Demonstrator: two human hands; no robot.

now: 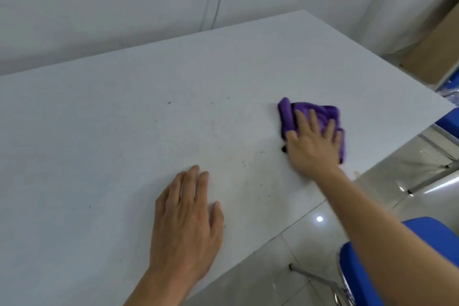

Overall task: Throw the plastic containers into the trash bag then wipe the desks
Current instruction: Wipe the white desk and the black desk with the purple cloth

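Observation:
A white desk (124,119) fills most of the head view, with faint specks and smudges on its top. A folded purple cloth (288,114) lies on the desk near its right edge. My right hand (313,144) presses flat on the cloth, fingers spread over it. My left hand (188,221) rests palm down on the bare desk near the front edge, fingers slightly apart, holding nothing. No plastic containers or trash bag are in view.
A blue chair (360,278) with metal legs stands at the lower right, beside the desk's front corner. Another blue seat (447,122) and a cardboard box (432,54) sit beyond the right edge. White walls run behind the desk. The floor is glossy tile.

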